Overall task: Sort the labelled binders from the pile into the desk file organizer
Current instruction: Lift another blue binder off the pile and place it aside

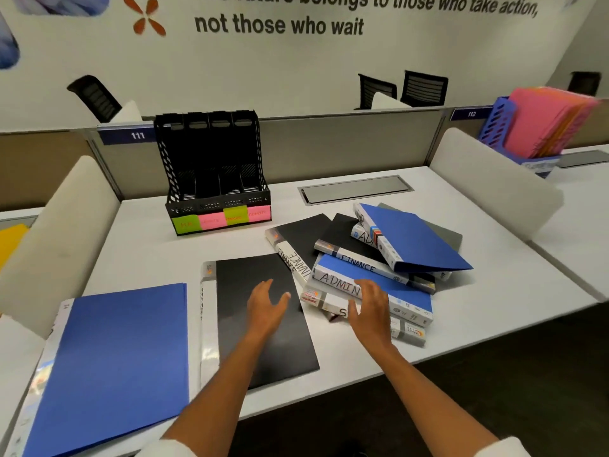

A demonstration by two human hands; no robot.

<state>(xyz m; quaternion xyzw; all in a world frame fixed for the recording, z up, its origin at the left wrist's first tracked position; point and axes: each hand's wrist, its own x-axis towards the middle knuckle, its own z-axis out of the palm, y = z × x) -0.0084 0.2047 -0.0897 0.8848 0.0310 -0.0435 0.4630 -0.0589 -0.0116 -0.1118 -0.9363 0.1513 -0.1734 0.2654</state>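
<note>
On the white desk [494, 291], the left hand [265, 308] hovers with relaxed, spread fingers over a flat black plastic binder [260, 318]. The right hand [370, 305], fingers loose, rests on the blue ADMIN-labelled binder [379, 285] in the jumbled pile, well in front of the black mesh file organizer [214, 169].

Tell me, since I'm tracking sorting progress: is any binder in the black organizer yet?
No, the organizer's four slots all look empty, while the binders lie on the desk.

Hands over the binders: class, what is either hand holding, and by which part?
Nothing is held. The left hand and the right hand are both open above the binders.
</note>
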